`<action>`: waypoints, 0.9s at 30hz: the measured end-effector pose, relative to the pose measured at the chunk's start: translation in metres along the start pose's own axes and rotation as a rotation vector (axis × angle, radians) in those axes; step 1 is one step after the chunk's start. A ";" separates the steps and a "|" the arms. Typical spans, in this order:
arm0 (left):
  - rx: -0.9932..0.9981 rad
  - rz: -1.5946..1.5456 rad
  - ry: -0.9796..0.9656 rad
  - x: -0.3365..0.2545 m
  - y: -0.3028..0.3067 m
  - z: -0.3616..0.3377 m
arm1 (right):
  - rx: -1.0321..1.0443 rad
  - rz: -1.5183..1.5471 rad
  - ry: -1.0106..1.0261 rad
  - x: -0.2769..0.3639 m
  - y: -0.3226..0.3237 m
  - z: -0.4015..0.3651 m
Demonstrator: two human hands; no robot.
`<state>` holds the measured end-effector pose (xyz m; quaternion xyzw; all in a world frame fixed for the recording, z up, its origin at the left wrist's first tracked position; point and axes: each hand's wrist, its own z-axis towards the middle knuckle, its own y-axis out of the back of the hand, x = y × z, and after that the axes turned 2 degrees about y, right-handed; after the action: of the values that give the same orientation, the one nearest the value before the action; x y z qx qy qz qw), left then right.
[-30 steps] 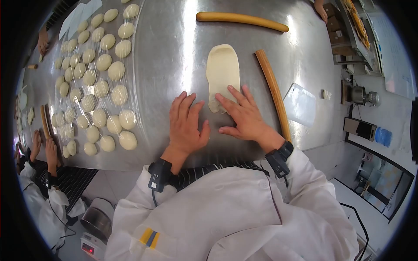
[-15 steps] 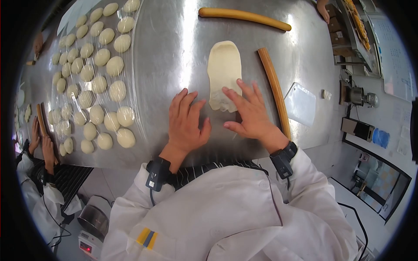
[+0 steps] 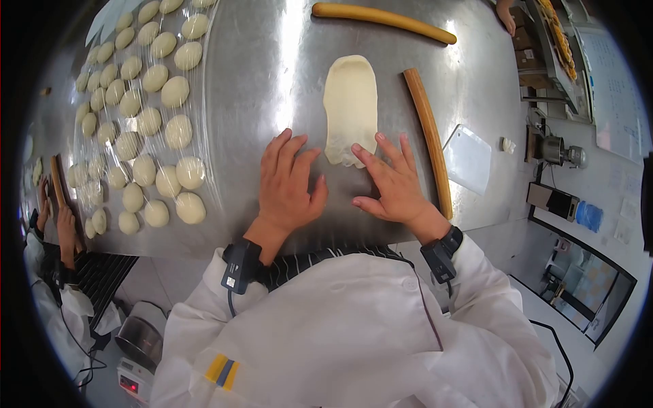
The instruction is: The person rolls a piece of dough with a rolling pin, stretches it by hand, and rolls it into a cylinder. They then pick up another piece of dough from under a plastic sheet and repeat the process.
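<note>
A flattened oval sheet of pale dough lies on the steel table, long axis pointing away from me. My right hand rests flat with spread fingers, its fingertips on the near end of the dough. To the left, my left hand lies flat on the bare steel beside the dough's near end, fingers apart, holding nothing. A wooden rolling pin lies just right of the dough.
Several dough balls sit under plastic film at the left. A second rolling pin lies across the far side. A white scraper rests right of the near pin. Another person's hands work at the far left edge.
My right hand has slid back slightly toward me along the dough's near end. My left hand stays flat on the table.
</note>
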<state>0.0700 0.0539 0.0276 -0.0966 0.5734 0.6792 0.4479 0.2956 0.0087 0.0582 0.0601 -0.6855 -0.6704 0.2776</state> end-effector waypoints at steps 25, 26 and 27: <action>-0.005 0.016 0.006 0.000 -0.002 -0.001 | -0.138 0.078 -0.058 0.004 -0.001 0.004; -0.005 0.018 0.006 0.001 -0.002 -0.001 | -0.138 0.079 -0.057 0.004 -0.004 0.002; -0.006 0.017 0.001 0.001 -0.002 -0.001 | -0.060 0.067 -0.031 0.005 -0.007 0.000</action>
<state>0.0702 0.0531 0.0249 -0.0938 0.5724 0.6847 0.4414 0.2890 0.0059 0.0536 0.0184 -0.6708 -0.6819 0.2912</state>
